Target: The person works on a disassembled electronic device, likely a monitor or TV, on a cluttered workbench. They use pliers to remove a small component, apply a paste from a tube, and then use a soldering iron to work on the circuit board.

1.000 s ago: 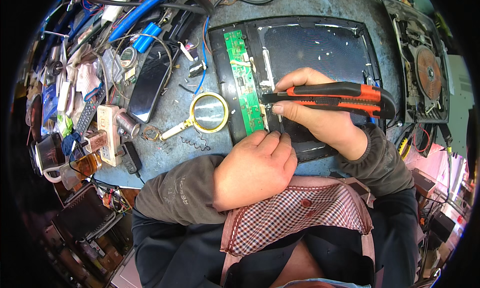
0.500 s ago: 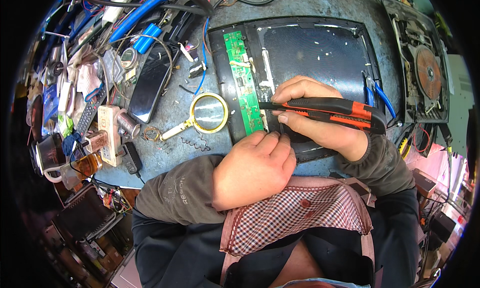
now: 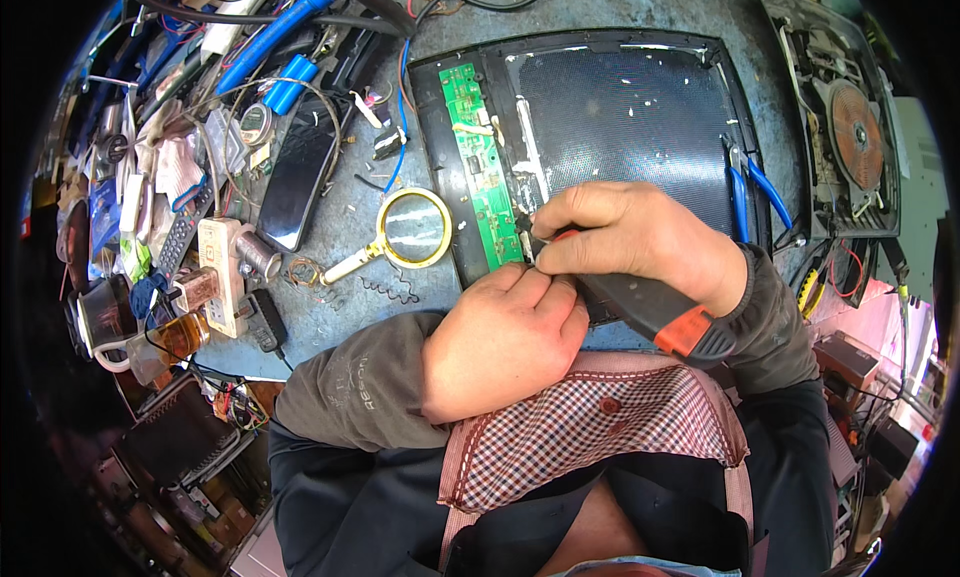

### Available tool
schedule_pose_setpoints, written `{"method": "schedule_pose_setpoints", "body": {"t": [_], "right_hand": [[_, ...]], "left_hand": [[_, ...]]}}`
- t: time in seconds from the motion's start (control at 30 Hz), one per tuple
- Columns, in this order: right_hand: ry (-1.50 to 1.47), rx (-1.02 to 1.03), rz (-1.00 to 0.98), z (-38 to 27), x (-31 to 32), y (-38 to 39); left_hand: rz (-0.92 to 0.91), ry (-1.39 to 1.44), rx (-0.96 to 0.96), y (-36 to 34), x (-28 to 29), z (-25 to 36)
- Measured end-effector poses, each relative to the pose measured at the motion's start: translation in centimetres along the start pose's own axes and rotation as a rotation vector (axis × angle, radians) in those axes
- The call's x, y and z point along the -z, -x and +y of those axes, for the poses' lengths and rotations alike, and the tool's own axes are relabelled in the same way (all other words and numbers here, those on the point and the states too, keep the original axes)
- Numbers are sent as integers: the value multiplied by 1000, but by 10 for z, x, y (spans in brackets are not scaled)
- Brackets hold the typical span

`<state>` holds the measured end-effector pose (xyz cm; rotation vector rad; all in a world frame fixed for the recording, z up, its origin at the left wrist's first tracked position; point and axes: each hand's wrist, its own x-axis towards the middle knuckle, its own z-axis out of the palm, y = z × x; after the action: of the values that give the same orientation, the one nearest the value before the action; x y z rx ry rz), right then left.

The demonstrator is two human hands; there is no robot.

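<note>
My right hand (image 3: 640,242) grips a red-and-black utility knife (image 3: 682,332), its handle angled toward my body. Its front end, hidden under my fingers, is at the right side of a long green circuit board (image 3: 480,177) on a black panel (image 3: 625,107) with dark mesh. My left hand (image 3: 505,347) rests with curled fingers at the board's lower end, just below my right fingertips; what they hold is hidden. A yellow-rimmed magnifying glass (image 3: 414,227) lies left of the panel. Blue-handled pliers (image 3: 768,192) lie on the panel's right part.
A dark phone-like slab (image 3: 300,182), power strip (image 3: 222,272), glass of amber liquid (image 3: 180,337), cables and mixed clutter (image 3: 150,167) cover the bench's left. An opened cooker-like appliance with a copper coil (image 3: 855,137) stands at right, on the blue-grey benchtop (image 3: 500,12).
My right hand has turned the knife: its rear end swung down toward me from pointing rightward. The pliers are now uncovered. My left hand has barely moved.
</note>
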<state>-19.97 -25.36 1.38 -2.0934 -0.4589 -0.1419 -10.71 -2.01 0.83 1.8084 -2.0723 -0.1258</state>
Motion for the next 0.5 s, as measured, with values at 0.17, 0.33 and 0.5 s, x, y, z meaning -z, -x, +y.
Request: {"method": "schedule_pose_setpoints", "body": {"t": [0.17, 0.33, 0.5], "right_hand": [[83, 70, -2, 6, -1, 4], [157, 94, 255, 2, -7, 8], [-198, -390, 423, 7, -13, 4]], "left_hand": [[1, -11, 1, -1, 0, 0], [69, -21, -9, 0, -4, -1], [14, -16, -13, 1, -2, -2]]}}
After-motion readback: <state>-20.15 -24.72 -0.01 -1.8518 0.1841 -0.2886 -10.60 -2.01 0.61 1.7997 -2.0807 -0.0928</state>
